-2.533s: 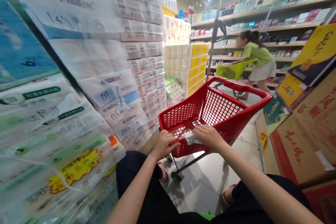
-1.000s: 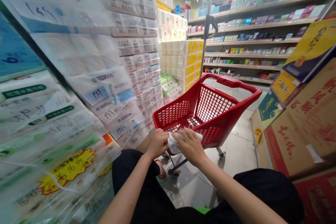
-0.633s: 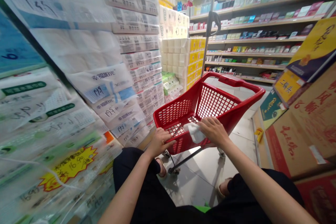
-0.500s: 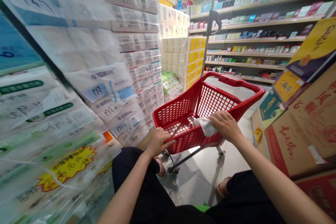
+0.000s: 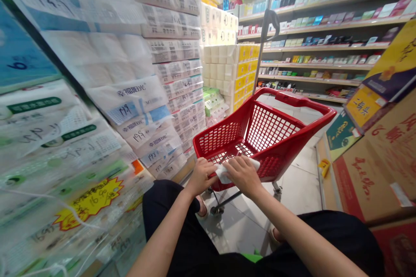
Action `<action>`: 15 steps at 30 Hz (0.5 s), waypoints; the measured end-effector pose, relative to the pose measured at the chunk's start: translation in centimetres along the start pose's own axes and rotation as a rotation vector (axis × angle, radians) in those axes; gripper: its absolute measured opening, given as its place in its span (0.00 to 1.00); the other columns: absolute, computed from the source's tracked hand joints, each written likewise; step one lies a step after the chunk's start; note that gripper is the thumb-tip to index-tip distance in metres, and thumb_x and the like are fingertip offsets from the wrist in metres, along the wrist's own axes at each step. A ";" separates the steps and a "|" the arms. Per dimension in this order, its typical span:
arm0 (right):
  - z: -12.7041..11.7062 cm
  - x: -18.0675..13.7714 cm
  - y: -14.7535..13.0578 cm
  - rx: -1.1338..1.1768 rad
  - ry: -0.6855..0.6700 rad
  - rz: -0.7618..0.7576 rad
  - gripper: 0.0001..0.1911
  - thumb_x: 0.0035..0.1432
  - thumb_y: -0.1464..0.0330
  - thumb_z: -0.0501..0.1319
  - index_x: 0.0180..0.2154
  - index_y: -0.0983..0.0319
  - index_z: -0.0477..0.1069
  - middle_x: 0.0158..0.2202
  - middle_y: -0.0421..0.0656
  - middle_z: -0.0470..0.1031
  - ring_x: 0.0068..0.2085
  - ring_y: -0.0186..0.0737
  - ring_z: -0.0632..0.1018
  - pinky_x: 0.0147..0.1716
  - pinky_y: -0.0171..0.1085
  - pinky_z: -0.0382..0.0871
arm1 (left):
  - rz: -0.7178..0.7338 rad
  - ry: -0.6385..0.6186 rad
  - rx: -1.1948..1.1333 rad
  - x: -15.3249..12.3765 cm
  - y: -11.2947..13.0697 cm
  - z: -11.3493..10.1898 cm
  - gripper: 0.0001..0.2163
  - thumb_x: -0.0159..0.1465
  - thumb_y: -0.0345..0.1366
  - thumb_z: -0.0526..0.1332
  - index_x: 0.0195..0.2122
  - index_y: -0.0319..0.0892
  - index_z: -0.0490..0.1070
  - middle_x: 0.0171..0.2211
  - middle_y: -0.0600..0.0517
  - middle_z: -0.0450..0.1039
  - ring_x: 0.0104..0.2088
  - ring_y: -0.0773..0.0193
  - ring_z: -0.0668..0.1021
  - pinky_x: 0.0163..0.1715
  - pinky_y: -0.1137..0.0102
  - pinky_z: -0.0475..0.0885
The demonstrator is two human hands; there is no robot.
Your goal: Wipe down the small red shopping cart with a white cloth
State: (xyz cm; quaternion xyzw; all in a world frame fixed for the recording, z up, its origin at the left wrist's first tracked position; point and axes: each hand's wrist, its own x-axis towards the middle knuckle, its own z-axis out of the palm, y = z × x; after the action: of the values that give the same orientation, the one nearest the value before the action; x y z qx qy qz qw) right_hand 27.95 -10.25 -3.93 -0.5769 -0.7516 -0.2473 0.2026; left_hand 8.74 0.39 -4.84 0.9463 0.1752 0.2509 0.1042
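Note:
A red plastic shopping cart [image 5: 276, 147] stands before my knees, its handle on the far side. My left hand [image 5: 202, 176] is closed over the near left corner of the basket rim. Close beside it, my right hand [image 5: 243, 174] presses a white cloth [image 5: 223, 175] onto the near rim, fingers bent over the edge. Parts of the cloth stick out on both sides of the right hand. The rim beneath the hands is hidden. Inside, the basket bottom shows its open grid.
Stacked tissue packs [image 5: 130, 108] rise close on my left, with a yellow price tag [image 5: 89, 201]. Cardboard boxes [image 5: 373, 173] stand on the right. Behind the cart are a metal pole [image 5: 264, 30] and shelves of small goods [image 5: 318, 43]. Pale floor tiles [image 5: 300, 179] lie between.
My right hand has slid left along the near rim with the cloth, ending up close to my left hand. My left hand keeps its grip on the corner.

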 end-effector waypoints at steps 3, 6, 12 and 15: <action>0.2 0.2 -0.3 0.026 -0.007 -0.078 0.13 0.66 0.64 0.56 0.51 0.58 0.69 0.43 0.45 0.74 0.45 0.43 0.70 0.50 0.44 0.60 | 0.001 -0.006 0.002 -0.2 0.1 -0.3 0.14 0.69 0.40 0.55 0.25 0.42 0.66 0.26 0.54 0.69 0.32 0.63 0.67 0.44 0.63 0.59; 0.0 -0.5 2.2 0.030 -0.028 -0.210 0.17 0.66 0.70 0.54 0.56 0.58 0.66 0.47 0.46 0.74 0.49 0.42 0.71 0.51 0.43 0.62 | 0.011 -0.001 -0.022 -0.4 0.2 -0.4 0.14 0.69 0.42 0.55 0.28 0.42 0.68 0.27 0.53 0.70 0.32 0.63 0.68 0.44 0.63 0.59; -2.2 -3.5 10.9 -0.081 -0.042 -0.113 0.18 0.64 0.71 0.55 0.55 0.59 0.68 0.53 0.47 0.73 0.54 0.45 0.70 0.56 0.46 0.61 | 0.021 -0.010 -0.038 -0.1 -0.1 -0.2 0.19 0.70 0.46 0.53 0.24 0.41 0.65 0.25 0.54 0.68 0.31 0.64 0.67 0.44 0.64 0.59; -4.5 -4.7 15.7 -0.169 -0.066 -0.066 0.18 0.64 0.72 0.54 0.55 0.57 0.67 0.54 0.45 0.72 0.57 0.45 0.69 0.61 0.48 0.56 | 0.032 -0.015 -0.044 0.0 -0.7 -0.1 0.19 0.70 0.46 0.54 0.25 0.42 0.64 0.25 0.54 0.68 0.31 0.64 0.67 0.44 0.64 0.59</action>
State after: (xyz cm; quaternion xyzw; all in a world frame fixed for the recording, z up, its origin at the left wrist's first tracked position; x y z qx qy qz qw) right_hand 44.43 -13.25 -0.98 -0.5746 -0.7531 -0.2971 0.1200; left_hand 8.47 1.09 -4.93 0.9484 0.1536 0.2490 0.1222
